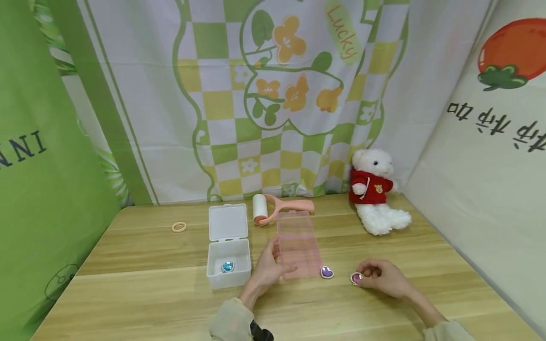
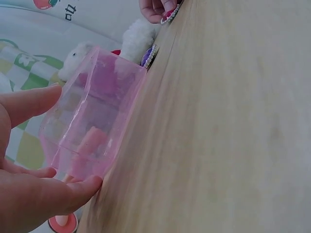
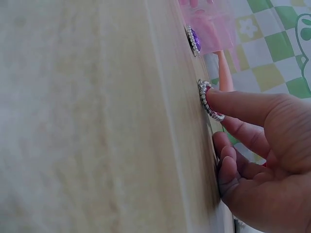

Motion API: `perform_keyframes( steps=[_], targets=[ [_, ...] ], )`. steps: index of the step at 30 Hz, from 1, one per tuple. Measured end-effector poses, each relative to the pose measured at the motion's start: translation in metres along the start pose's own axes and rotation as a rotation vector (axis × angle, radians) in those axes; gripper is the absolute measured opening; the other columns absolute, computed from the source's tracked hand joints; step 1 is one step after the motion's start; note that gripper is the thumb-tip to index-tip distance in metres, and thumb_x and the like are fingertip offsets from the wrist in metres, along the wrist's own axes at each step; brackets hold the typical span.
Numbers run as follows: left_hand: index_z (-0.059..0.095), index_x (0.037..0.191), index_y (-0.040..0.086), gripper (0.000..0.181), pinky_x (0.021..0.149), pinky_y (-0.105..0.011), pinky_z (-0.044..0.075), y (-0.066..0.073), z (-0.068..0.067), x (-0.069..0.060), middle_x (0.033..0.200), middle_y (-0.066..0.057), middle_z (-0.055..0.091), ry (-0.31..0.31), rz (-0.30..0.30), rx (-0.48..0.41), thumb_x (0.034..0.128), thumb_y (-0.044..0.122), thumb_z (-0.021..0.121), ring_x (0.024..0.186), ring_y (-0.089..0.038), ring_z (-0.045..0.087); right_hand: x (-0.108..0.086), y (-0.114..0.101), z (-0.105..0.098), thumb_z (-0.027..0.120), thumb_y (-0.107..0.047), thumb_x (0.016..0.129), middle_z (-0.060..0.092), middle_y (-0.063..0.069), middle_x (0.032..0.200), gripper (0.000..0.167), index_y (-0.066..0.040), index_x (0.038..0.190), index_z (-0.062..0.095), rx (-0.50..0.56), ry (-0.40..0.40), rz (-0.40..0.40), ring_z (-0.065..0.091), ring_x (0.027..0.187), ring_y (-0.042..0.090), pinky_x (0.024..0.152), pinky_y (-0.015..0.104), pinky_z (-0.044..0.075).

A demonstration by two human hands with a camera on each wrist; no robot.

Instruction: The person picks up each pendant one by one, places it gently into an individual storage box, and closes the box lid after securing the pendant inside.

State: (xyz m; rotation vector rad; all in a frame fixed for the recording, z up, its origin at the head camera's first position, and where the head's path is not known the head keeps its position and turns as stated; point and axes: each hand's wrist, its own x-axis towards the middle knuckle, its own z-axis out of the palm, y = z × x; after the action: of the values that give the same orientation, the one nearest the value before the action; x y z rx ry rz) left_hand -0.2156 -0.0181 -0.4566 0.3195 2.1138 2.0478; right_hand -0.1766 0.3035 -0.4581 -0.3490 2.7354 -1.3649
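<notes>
My right hand (image 1: 386,279) pinches a pink gem (image 1: 356,278) with a beaded silvery rim between thumb and finger, at the tabletop; in the right wrist view the gem (image 3: 210,104) tilts under the thumb. To its left lies a purple gem (image 1: 327,272), close to the near right corner of a see-through pink plastic box (image 1: 300,255). At that box's left side is my left hand (image 1: 268,267), its thumb and fingers spread. In the left wrist view a fingertip meets the lower edge of the pink box (image 2: 92,126).
Left of my left hand stands a white box (image 1: 230,279), lid raised, with a blue gem (image 1: 228,266) inside. Behind are a lint roller (image 1: 283,206) and a small beige ring (image 1: 179,227). A white plush bear (image 1: 373,189) in red sits back right, near the curtains.
</notes>
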Motion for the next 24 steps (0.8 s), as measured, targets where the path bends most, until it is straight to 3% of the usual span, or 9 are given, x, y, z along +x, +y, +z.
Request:
perform_keyframes(
  steps=[12, 20, 24],
  targets=[
    [0.030, 0.142, -0.009, 0.084, 0.102, -0.056, 0.036, 0.003, -0.004, -0.002, 0.132, -0.029, 0.046, -0.044, 0.003, 0.005, 0.0722, -0.003, 0.075, 0.122, -0.044, 0.043, -0.001, -0.001, -0.004, 0.074, -0.007, 0.082, 0.068, 0.012, 0.084, 0.026, 0.007, 0.097, 0.057, 0.145, -0.059, -0.059, 0.061, 0.074, 0.005, 0.064, 0.020, 0.048],
    [0.028, 0.144, -0.009, 0.085, 0.103, -0.057, 0.035, 0.004, -0.005, -0.002, 0.134, -0.029, 0.044, -0.047, -0.016, 0.041, 0.0737, -0.001, 0.076, 0.124, -0.045, 0.041, 0.000, -0.014, -0.008, 0.069, -0.007, 0.087, 0.067, 0.019, 0.093, 0.032, 0.012, 0.106, 0.053, 0.207, -0.083, 0.021, 0.064, 0.078, 0.010, 0.066, 0.026, 0.054],
    [0.025, 0.145, -0.009, 0.088, 0.104, -0.058, 0.033, 0.004, -0.005, -0.002, 0.137, -0.030, 0.041, -0.042, -0.038, 0.050, 0.0743, 0.000, 0.076, 0.127, -0.046, 0.038, 0.004, -0.021, -0.007, 0.067, -0.009, 0.089, 0.067, 0.021, 0.098, 0.037, 0.014, 0.113, 0.049, 0.250, -0.049, 0.046, 0.065, 0.082, 0.015, 0.069, 0.031, 0.056]
  ],
)
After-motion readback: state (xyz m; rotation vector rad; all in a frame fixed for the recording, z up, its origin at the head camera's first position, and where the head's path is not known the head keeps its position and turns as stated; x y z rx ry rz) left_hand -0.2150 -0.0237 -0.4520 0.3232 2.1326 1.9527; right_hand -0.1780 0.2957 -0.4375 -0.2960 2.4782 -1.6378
